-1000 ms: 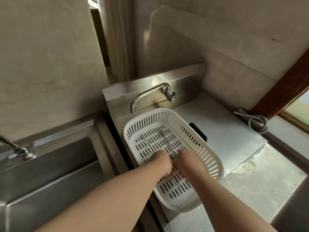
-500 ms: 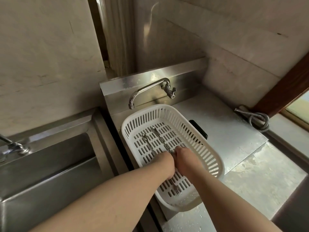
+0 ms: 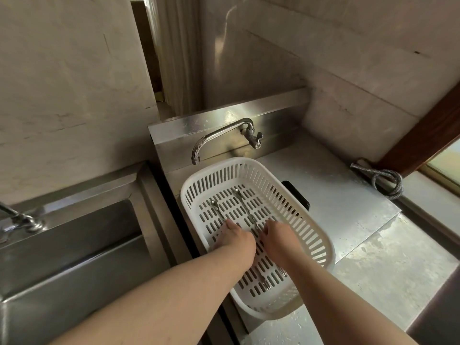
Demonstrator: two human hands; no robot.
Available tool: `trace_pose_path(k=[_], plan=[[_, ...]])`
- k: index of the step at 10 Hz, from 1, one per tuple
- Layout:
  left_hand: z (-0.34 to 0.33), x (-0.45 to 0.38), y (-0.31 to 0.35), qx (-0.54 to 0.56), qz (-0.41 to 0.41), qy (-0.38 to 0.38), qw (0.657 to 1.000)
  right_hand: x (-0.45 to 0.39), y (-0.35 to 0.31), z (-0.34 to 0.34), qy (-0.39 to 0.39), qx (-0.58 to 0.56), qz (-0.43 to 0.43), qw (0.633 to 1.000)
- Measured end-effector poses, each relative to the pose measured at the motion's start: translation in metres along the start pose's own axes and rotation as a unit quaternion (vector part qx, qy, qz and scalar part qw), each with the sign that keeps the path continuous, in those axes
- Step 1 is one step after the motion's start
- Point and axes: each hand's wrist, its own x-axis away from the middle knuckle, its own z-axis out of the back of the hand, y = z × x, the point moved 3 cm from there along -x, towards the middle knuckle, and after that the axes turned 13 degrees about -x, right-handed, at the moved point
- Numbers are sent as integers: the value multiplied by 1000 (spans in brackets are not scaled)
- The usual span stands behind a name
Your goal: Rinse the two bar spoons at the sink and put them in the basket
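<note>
As both forearms reached in from the near edge, the left hand (image 3: 235, 239) and the right hand (image 3: 276, 236) lay side by side over the slotted floor of the white basket (image 3: 321, 241), which sat on the wet steel desk (image 3: 348, 195). Left hand: palm down, fingers curled toward the handle of the left bar spoon (image 3: 216, 207); whether it gripped or only touched could not be told. Right hand: palm down, fingers loosely spread, tips at or on the shaft of the right bar spoon (image 3: 242, 205); grip likewise undecided. Both spoons: flat on the basket floor, near parallel and apart, long axes running from the hands away and slightly leftward, bowls at the far end, forked tails emerging near the wrists toward the near rim. Each hand stood nearest its own spoon, at mid-shaft. Judgement: placement looked all but finished; the coming move called for lifting straight up and off the shafts without dragging them. Beyond the basket, the faucet (image 3: 219, 136) hung over its far rim, no water visible.
</note>
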Motion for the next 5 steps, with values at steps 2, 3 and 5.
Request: trace_pose_path(k=[2,3,5], plan=[[11,6,2,-16,-19,-29,999,3,3,-1,-6,22,3,1000],[18,20,-6,31,-39,1,999,6,1,2,-5,9,-2,1000],[37,78,-52,123,-107,175,971,20,-14,9,19,6,33,999]])
